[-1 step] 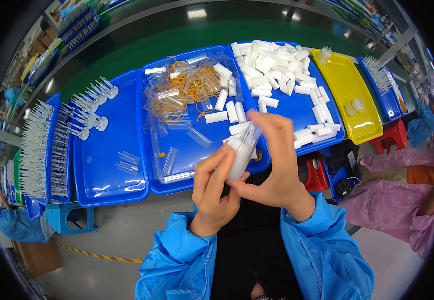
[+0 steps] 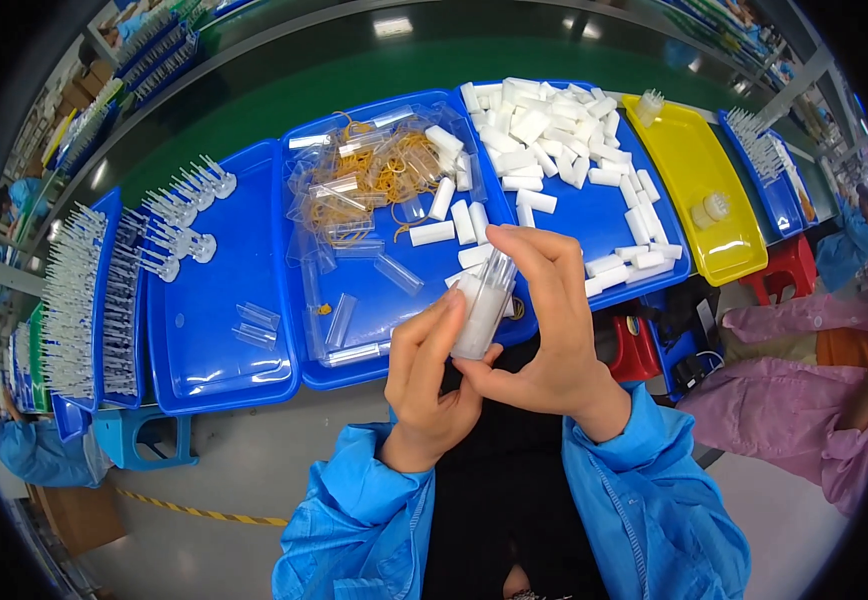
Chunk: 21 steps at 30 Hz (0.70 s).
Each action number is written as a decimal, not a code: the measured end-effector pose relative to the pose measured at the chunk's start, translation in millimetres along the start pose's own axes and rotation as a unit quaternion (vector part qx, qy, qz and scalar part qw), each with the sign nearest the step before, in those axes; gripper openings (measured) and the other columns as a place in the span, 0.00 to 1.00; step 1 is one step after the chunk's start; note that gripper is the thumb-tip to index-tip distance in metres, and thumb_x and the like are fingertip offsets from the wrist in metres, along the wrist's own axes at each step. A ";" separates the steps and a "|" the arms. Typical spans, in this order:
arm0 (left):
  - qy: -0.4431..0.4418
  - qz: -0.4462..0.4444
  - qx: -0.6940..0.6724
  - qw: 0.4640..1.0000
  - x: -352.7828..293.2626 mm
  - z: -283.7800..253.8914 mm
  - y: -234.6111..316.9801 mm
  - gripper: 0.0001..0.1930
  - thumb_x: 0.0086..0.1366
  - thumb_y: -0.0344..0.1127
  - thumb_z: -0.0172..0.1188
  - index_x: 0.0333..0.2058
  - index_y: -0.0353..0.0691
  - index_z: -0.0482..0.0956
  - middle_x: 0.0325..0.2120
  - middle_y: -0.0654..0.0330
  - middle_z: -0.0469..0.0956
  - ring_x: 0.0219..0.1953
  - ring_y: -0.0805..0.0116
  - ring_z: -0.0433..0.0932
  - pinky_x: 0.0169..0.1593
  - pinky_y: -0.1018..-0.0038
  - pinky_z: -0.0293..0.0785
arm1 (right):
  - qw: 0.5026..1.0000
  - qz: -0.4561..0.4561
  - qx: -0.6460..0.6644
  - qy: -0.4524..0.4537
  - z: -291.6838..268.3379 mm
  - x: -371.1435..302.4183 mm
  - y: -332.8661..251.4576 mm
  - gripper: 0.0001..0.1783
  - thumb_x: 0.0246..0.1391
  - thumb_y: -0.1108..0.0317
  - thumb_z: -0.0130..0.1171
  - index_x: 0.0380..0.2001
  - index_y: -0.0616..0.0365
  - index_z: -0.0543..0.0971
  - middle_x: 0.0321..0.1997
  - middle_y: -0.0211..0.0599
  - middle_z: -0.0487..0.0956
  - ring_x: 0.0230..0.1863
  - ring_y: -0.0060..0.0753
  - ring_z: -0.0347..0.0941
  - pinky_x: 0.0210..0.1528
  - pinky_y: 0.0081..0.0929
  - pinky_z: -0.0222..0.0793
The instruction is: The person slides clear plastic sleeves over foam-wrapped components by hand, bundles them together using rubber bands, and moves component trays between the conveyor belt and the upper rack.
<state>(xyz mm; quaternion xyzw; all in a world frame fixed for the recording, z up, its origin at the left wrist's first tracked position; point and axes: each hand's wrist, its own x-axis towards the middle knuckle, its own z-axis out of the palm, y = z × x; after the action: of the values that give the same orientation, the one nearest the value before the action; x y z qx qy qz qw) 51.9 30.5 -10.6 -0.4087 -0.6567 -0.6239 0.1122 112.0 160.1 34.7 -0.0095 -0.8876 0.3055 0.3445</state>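
Between my hands is a tilted bundle of clear tubes (image 2: 484,312) with white material in its lower part and clear upper ends. My left hand (image 2: 424,375) is closed around its left side, fingers pressed on the wall. My right hand (image 2: 561,350) spans the bundle's length, with fingertips at the upper ends and the thumb by the base. Behind them, a blue tray (image 2: 364,272) carries loose clear tubes (image 2: 399,274), tan rubber bands (image 2: 394,155) and some white cylinders (image 2: 434,234).
Many white cylinders (image 2: 544,125) fill another blue tray (image 2: 594,215). A yellow tray (image 2: 729,235) holds two small bundles. To the left, a blue tray (image 2: 219,235) has spiky white pieces (image 2: 179,205) and a few clear tubes. A person in a pink sleeve (image 2: 764,410) sits at right.
My right fingertips have shifted slightly left and come down onto the upper ends of the tubes. My left hand stays in place.
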 end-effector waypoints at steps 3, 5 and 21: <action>0.011 0.006 -0.016 1.000 -0.9 2.5 -1.0 0.31 0.48 0.20 0.70 0.52 0.30 0.71 0.49 0.46 0.73 0.50 0.53 0.76 0.48 0.68 0.80 | 0.999 0.026 0.011 0.029 -1.8 0.3 -4.6 0.47 0.26 0.63 0.72 0.56 0.59 0.68 0.52 0.44 0.67 0.56 0.52 0.61 0.54 0.41 0.55; 0.029 0.017 -0.030 0.999 -2.0 5.0 -1.1 0.31 0.49 0.21 0.70 0.53 0.31 0.69 0.50 0.45 0.72 0.51 0.53 0.75 0.48 0.69 0.80 | 0.998 0.025 -0.004 0.053 -3.2 1.0 -9.0 0.45 0.27 0.63 0.72 0.56 0.58 0.70 0.51 0.44 0.67 0.56 0.52 0.61 0.54 0.43 0.55; 0.109 0.006 -0.047 0.993 5.6 -20.0 -13.7 0.23 0.54 0.18 0.64 0.50 0.28 0.70 0.51 0.45 0.70 0.51 0.53 0.75 0.49 0.66 0.79 | 0.999 0.023 0.014 0.044 -0.6 30.9 12.6 0.28 0.34 0.61 0.70 0.44 0.55 0.80 0.40 0.37 0.71 0.54 0.47 0.67 0.58 0.45 0.55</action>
<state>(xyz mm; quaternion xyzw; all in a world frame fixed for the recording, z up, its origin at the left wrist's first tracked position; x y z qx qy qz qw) 31.9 16.1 -13.0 -0.3468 -0.6083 -0.6940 0.1674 86.4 177.7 46.8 -0.0383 -0.8667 0.3250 0.3765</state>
